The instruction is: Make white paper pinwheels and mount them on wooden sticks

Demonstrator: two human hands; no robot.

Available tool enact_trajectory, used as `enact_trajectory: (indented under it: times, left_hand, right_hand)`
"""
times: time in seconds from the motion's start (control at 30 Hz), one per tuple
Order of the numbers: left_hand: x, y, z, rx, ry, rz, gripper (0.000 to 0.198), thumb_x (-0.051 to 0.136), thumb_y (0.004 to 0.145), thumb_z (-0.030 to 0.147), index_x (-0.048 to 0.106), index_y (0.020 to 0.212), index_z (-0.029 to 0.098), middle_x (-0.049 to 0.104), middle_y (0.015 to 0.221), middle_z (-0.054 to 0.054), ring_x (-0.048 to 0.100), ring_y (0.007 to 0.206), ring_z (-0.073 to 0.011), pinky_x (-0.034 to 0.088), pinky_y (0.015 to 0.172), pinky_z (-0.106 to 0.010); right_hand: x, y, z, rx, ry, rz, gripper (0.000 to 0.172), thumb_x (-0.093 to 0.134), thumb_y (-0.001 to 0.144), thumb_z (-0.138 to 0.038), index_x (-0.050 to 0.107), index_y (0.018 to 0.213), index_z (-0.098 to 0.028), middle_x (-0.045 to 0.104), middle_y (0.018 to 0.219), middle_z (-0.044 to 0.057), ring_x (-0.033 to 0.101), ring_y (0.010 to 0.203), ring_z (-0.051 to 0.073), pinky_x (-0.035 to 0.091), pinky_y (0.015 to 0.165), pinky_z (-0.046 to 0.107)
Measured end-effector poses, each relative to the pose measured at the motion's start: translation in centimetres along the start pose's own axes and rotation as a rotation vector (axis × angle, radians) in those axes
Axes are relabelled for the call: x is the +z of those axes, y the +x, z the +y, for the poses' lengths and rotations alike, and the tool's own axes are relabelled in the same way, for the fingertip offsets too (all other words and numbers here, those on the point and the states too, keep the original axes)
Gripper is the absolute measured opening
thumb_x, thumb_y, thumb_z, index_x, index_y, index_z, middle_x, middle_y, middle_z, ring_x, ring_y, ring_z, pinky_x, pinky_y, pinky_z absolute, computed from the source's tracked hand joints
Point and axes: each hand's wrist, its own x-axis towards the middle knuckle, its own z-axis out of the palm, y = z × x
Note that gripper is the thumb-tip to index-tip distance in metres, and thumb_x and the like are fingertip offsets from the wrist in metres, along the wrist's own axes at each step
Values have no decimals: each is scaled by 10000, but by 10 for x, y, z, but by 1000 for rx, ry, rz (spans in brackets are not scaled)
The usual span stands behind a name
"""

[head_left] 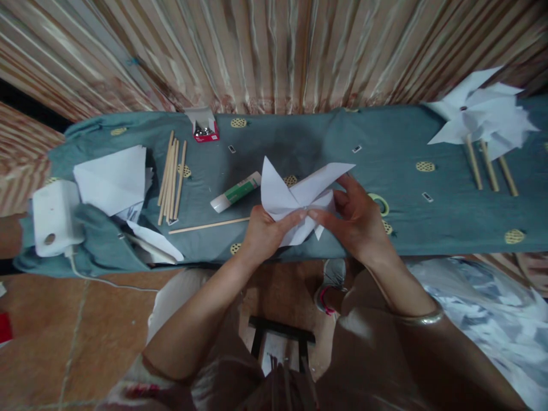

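Note:
A white paper pinwheel [295, 197] with folded points is held just above the teal-covered bench [299, 142], near its front edge. My left hand [265, 231] pinches its centre from the lower left, fingers closed on the paper. My right hand [355, 220] grips the pinwheel from the right, thumb and fingers pressed on the folds at the centre. A single thin wooden stick [209, 225] lies on the cloth just left of my left hand. A green-and-white glue tube [235, 192] lies beside the paper.
A bundle of wooden sticks [172, 177], a stack of white paper sheets [113, 180] and a white box [53, 217] lie at the left. A small red box of pins [205, 130] is at the back. Finished pinwheels on sticks [483, 123] lie at the right. A tape roll [380, 202] peeks behind my right hand.

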Motion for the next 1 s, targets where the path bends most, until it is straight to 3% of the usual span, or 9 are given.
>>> enact_trajectory:
  times: [0.1, 0.23, 0.6, 0.83, 1.0]
  left_hand:
    - [1, 0, -2, -13, -22, 1, 357, 830, 674, 359, 766, 956, 150, 775, 1018, -86, 722, 909, -222, 569, 863, -350]
    - [1, 0, -4, -22, -21, 3, 344, 827, 672, 368, 760, 920, 140, 778, 981, -87, 719, 876, -217, 572, 823, -334]
    - [5, 0, -1, -53, -24, 92, 338, 838, 647, 346, 768, 907, 142, 777, 988, -88, 716, 921, -228, 561, 847, -332]
    - [4, 1, 2, -5, 39, 108, 208, 824, 660, 325, 772, 772, 157, 783, 841, -52, 703, 760, -189, 553, 698, -282]
    - [4, 3, 3, 28, 74, 124, 179, 810, 675, 312, 770, 765, 162, 781, 827, -50, 696, 755, -186, 548, 700, -284]
  right_hand:
    - [1, -1, -4, 36, 22, 29, 676, 809, 703, -359, 517, 1299, -234, 745, 871, 34, 700, 715, 229, 589, 601, 360]
    - [3, -3, -6, 33, 30, 43, 655, 804, 702, -331, 522, 1285, -233, 740, 834, 16, 690, 680, 212, 568, 549, 324]
    - [8, -4, -5, -27, -82, 106, 584, 774, 745, -335, 540, 1273, -242, 737, 898, 33, 682, 697, 202, 557, 552, 313]
    - [11, -3, -2, -9, -38, 130, 614, 767, 724, -307, 530, 1279, -198, 739, 890, 24, 700, 753, 195, 567, 604, 295]
    - [13, -2, -2, 0, -27, 162, 612, 767, 700, -297, 544, 1260, -187, 743, 867, 20, 703, 744, 203, 570, 610, 311]
